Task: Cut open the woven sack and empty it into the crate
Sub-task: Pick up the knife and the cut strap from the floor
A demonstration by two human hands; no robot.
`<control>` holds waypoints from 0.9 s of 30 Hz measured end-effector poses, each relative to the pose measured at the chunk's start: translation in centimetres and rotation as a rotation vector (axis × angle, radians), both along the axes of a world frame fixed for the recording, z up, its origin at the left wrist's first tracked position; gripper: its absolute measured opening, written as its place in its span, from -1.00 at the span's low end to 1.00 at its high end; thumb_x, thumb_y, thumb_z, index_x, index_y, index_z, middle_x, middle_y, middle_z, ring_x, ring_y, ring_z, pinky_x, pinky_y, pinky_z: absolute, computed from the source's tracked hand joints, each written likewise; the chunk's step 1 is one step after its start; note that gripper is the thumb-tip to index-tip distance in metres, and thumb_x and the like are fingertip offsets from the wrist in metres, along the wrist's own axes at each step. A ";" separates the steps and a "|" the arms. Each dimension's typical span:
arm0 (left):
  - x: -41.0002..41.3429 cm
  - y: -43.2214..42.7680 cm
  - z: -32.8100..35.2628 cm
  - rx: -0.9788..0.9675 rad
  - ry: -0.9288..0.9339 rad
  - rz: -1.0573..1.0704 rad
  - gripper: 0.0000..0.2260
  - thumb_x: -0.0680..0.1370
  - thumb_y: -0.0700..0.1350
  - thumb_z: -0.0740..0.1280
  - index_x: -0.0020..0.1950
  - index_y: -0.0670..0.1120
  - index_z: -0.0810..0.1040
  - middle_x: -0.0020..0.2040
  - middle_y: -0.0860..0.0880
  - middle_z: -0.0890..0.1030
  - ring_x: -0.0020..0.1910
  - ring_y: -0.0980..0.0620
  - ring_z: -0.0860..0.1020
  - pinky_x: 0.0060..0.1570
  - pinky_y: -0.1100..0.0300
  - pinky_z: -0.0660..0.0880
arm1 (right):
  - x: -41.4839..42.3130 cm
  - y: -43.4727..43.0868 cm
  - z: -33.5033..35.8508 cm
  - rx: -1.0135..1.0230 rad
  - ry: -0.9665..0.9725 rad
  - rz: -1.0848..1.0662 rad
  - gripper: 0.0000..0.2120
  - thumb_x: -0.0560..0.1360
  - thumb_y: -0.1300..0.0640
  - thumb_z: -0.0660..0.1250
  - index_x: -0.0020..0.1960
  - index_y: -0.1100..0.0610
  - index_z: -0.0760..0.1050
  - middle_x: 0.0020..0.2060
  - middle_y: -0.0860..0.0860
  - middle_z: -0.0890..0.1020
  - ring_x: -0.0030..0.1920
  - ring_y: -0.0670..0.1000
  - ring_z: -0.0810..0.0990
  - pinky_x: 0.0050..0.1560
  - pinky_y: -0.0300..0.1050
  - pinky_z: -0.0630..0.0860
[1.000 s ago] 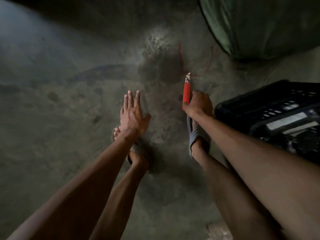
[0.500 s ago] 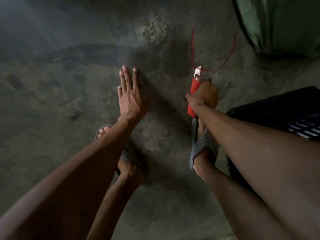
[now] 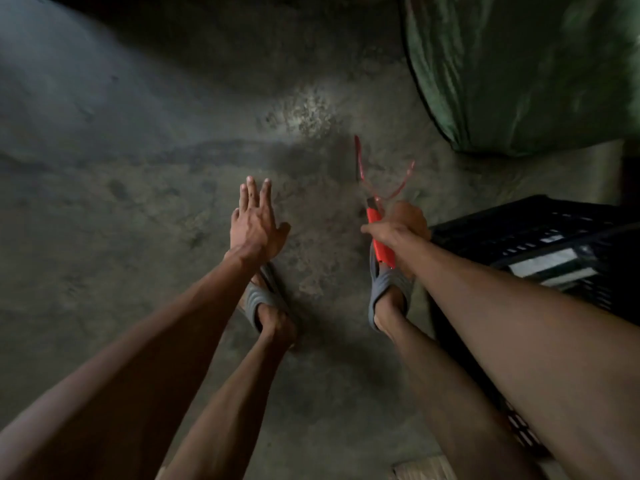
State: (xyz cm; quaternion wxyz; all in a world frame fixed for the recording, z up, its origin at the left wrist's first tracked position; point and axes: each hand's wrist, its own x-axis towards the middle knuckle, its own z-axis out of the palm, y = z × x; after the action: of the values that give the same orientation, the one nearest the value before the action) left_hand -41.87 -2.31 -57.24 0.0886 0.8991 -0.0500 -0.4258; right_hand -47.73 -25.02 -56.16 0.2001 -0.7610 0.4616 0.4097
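Seemingly plastic red cutter (image 3: 380, 240), fisted right hand (image 3: 401, 226).

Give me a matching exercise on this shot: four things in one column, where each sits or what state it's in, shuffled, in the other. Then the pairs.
Things:
1. utility knife
2. left hand
3. woven sack
4. crate

Places or states:
A. green, top right corner
B. open, fingers spread, holding nothing
C. red, gripped in the right hand
D. black, on the floor at the right edge

Pairs: 1-C, 2-B, 3-A, 4-D
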 end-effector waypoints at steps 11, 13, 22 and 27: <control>1.0 1.1 21.0 -0.032 -0.005 0.086 -0.20 0.58 0.04 0.36 0.67 -0.10 -0.02 0.68 -0.20 -0.07 0.66 -0.18 -0.07 0.57 -0.10 0.12 | 2.5 -0.4 21.7 -0.009 0.001 0.116 -0.46 0.16 -0.19 0.59 0.01 0.12 0.67 0.00 0.08 0.72 0.05 0.10 0.71 -0.11 -0.13 0.57; 1.7 1.2 26.1 -0.042 -0.021 0.091 -0.21 0.58 0.04 0.35 0.67 -0.10 -0.02 0.68 -0.19 -0.07 0.66 -0.17 -0.08 0.57 -0.10 0.11 | 3.2 -0.2 26.8 -0.017 -0.024 0.124 -0.49 0.19 -0.18 0.57 0.03 0.10 0.69 -0.01 0.07 0.73 0.05 0.10 0.71 -0.14 -0.16 0.52; 5.4 3.3 48.9 -0.089 -0.209 0.093 -0.23 0.59 0.04 0.35 0.67 -0.12 0.01 0.68 -0.20 -0.03 0.66 -0.17 -0.04 0.57 -0.04 0.11 | 5.9 3.4 50.0 -0.141 -0.328 0.266 -0.65 0.32 -0.04 0.47 0.05 0.07 0.66 -0.03 0.09 0.73 0.02 0.12 0.71 -0.08 -0.10 0.60; 7.6 5.3 58.8 -0.125 -0.319 0.062 -0.23 0.58 0.04 0.37 0.66 -0.12 0.04 0.68 -0.19 -0.01 0.66 -0.16 -0.02 0.55 -0.03 0.14 | 8.0 6.8 60.8 -0.186 -0.474 0.337 -0.66 0.34 -0.03 0.47 0.06 0.08 0.63 0.00 0.08 0.70 0.04 0.13 0.69 -0.04 -0.07 0.60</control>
State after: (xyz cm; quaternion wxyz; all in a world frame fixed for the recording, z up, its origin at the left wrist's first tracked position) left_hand -34.31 2.95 1.61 0.1484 0.9490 -0.0619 -0.2711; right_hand -39.74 -18.24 4.69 0.1607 -0.9162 0.3049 0.2043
